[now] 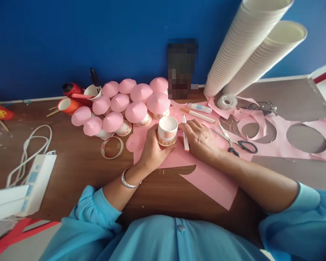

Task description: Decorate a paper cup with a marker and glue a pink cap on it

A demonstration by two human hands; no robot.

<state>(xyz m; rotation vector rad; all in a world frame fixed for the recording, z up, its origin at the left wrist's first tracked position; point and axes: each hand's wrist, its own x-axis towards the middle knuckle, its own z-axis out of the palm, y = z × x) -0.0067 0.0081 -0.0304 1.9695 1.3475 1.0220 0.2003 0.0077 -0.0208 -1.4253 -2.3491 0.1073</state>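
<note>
Head view: we see the left hand (152,148) curled round a white paper cup with orange print (167,131), mouth up, above flat pink paper (178,161).
Right hand (202,139): palm down beside the cup, over a slim white tube with a red end (186,143); we cannot tell whether its fingers pinch it.
Forearms (241,174): both angle inward from sky-blue cloth sleeves (97,204).
Desk (73,163): brown wood-grained, pink cone-topped paper cups (136,111) clustered beyond the left hand.
Wall (119,36): deep blue.

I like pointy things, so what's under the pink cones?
Printed cups show under some front cones. The cones cover those cups' tops, and whatever sits under the back cones is hidden.
</note>
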